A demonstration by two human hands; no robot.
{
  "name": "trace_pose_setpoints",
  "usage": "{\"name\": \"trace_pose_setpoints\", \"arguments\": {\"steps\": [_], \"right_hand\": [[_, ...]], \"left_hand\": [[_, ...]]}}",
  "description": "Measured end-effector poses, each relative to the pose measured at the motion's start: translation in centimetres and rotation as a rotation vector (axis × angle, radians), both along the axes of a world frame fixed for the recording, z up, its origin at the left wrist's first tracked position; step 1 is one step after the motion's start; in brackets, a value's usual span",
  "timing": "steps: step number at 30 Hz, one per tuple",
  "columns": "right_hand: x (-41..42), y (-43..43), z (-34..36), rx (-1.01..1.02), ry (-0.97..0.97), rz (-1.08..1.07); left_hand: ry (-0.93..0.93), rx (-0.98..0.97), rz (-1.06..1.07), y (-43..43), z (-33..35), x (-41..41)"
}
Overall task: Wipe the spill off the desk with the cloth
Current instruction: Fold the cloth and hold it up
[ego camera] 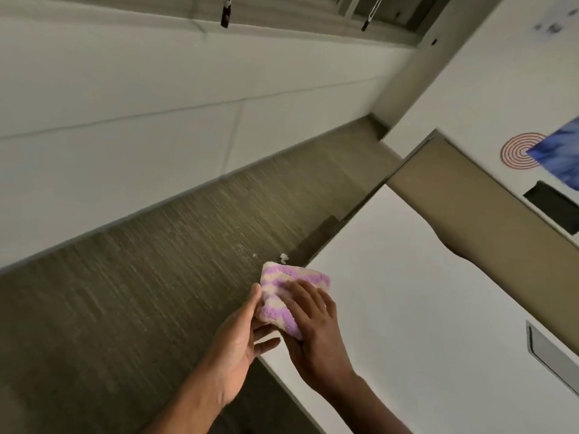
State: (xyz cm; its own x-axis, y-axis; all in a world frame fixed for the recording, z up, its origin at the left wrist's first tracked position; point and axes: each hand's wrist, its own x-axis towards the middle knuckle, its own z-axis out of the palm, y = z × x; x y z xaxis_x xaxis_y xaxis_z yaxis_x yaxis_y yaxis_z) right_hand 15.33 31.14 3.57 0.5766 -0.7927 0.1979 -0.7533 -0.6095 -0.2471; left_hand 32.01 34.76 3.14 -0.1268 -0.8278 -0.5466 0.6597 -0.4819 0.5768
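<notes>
Left hand (241, 333), spread with its palm toward the cloth (282, 286), waits at the cloth's 8 o'clock, thumb touching it. The striped cloth's long axis runs 11 to 5 o'clock. Right hand (316, 327) presses flat on it, fingers straight, at the surface's (407, 292) left edge; the sweep probably goes toward 9 o'clock

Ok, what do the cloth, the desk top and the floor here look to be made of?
Cloth: plush fabric, likely microfibre or terry; fuzzy raised pile in purple and cream stripes.
Desk: smooth white matte top, probably laminate; no grain, no sharp glare.
Floor: low-pile carpet, olive-brown, with fine ribbed lines.
</notes>
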Motion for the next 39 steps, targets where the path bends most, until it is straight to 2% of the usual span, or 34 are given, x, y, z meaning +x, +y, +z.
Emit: {"name": "trace_pose_setpoints", "arguments": {"steps": [5, 13, 16, 19, 21, 25, 28, 30, 32, 39], "right_hand": [[-1.2, 1.1, 1.1, -0.006, 0.036, -0.041], [-4.7, 2.0, 4.3, -0.031, 0.096, -0.013], [-6.2, 2.1, 5.4, 0.017, 0.044, -0.022], [-8.1, 2.3, 6.4, 0.143, -0.111, -0.106], [-9.3, 2.6, 7.0, 0.245, -0.293, -0.251], [-10.0, 3.3, 7.5, 0.483, -0.887, -0.761], [-11.1, 2.8, 7.6, 0.890, -1.237, -1.015], [-12.1, 2.2, 7.8, 1.133, -1.384, -1.029], [-13.0, 1.5, 7.9, 1.249, -1.475, -0.996], [-15.8, -1.1, 7.8, 1.217, -1.629, -0.941]], "left_hand": [[-0.033, -0.053, -0.083, -0.4, 1.9, -0.1], [-0.080, 0.034, -0.065, -0.6, 5.0, -2.7], [-0.101, 0.036, -0.062, -1.1, 6.1, -4.1], [-0.115, 0.035, -0.051, -1.8, 7.1, -5.6], [-0.120, 0.020, -0.043, -2.3, 7.7, -6.7], [-0.100, 0.016, 0.028, -3.5, 8.1, -9.4], [-0.068, 0.029, 0.074, -4.3, 8.0, -11.7], [-0.062, 0.023, 0.092, -4.8, 7.8, -13.1], [-0.072, 0.007, 0.090, -5.2, 7.9, -14.5], [-0.107, -0.056, 0.014, -6.0, 7.9, -18.0]]}}
